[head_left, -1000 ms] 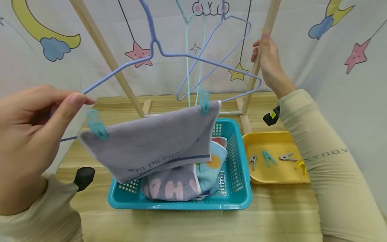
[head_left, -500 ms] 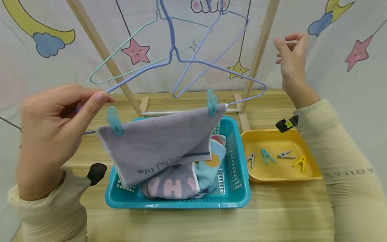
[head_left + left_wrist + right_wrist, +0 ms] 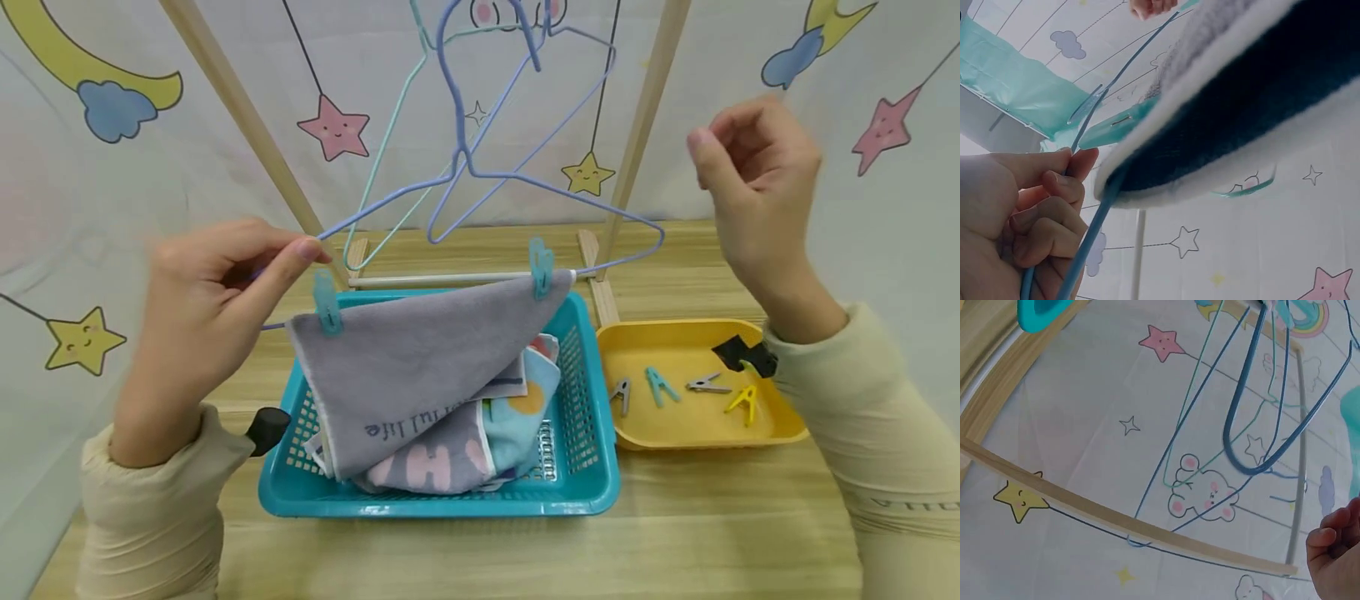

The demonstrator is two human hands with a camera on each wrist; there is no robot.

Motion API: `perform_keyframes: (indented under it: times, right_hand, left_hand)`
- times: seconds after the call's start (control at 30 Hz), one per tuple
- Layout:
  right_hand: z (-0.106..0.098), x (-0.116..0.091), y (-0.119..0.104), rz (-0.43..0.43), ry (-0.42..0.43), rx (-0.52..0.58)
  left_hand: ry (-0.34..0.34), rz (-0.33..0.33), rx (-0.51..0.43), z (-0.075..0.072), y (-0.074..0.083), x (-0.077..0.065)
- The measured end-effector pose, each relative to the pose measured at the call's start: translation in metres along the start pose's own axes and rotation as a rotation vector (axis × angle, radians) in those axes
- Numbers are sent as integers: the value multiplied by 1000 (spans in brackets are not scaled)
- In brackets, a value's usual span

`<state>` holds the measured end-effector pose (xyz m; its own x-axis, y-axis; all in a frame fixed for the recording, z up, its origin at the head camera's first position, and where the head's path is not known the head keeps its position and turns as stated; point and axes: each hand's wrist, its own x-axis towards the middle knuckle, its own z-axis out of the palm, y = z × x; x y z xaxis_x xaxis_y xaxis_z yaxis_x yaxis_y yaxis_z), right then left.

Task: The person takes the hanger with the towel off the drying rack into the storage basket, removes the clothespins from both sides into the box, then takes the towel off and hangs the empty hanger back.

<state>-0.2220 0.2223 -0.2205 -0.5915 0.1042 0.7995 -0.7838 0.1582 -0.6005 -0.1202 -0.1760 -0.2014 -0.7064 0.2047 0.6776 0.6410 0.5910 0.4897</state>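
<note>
My left hand [image 3: 217,308] pinches the left end of a blue hanger [image 3: 397,195] between thumb and forefinger. A grey towel [image 3: 420,358] hangs from its lower bar, fixed by a left blue clothespin [image 3: 327,304] and a right blue clothespin [image 3: 541,271]. The hanger's hook stands free in the air. Up close in the left wrist view, the towel [image 3: 1210,125] is folded over the bar beside my fingers. My right hand [image 3: 765,183] is raised at the right, fingers loosely curled, holding nothing.
A teal basket [image 3: 450,507] with more towels stands below. Right of it, a yellow tray [image 3: 697,442] holds several clothespins. Behind, a wooden rack [image 3: 648,125] stands, with a green hanger [image 3: 386,125] and another blue hanger [image 3: 558,125] in front of a patterned curtain.
My right hand has left the rack's right post and moved right, then down. My left hand has carried the hanger and towel rightward and slightly lower. The green hanger has swung round.
</note>
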Motion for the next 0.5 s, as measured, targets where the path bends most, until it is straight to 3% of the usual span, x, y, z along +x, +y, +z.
perform_keyframes:
  times: [0.13,0.27,0.4,0.5]
  right_hand:
    - [7,-19,-6,-148,-170,-91]
    - [13,-36,-10,-291,-408,-183]
    - [19,-51,-10,-376,-656,-286]
    - [22,-62,-6,-371,-771,-333]
  left_hand:
    - [-36,-15,19,5,-4,-3]
    - [-63,-9,34,10,-9,-4]
    - [-79,-30,33,16,-14,-8]
    - [-116,-53,22,21,-18,-10]
